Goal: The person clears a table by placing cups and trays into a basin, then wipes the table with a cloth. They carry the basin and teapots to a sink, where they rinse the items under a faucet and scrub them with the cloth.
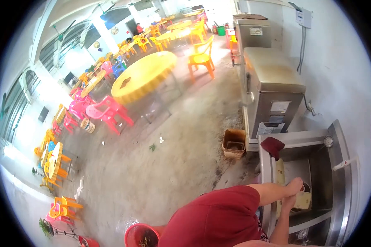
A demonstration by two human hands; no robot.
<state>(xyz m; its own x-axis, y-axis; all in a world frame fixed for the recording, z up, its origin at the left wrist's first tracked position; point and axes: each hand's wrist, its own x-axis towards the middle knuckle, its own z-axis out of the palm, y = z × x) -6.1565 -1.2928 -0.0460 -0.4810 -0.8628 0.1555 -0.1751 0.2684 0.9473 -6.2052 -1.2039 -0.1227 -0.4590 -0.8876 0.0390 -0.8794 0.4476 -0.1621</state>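
Both of my bare hands are close together over the metal sink point(292, 145) at the right. My left hand point(294, 187), reaching out from a red sleeve, is closed. Just below it, my right hand point(289, 202) is closed too, almost touching the left. What the fingers hold is too small and hidden to make out. Under and beside my hands lies a pale yellow patterned item point(303, 201), partly covered, with a dark curved edge near it. Another pale yellow piece point(280, 169) rests along the basin's left side. A dark red cloth point(272, 147) hangs over the sink's rim.
Stainless-steel cabinets point(276, 90) stand beyond the sink along the wall. A dirty square bin point(234, 143) sits on the floor beside them. A red bucket point(142, 235) stands near my body. Round yellow-covered tables point(146, 76) and plastic chairs point(109, 111) spread across the hall.
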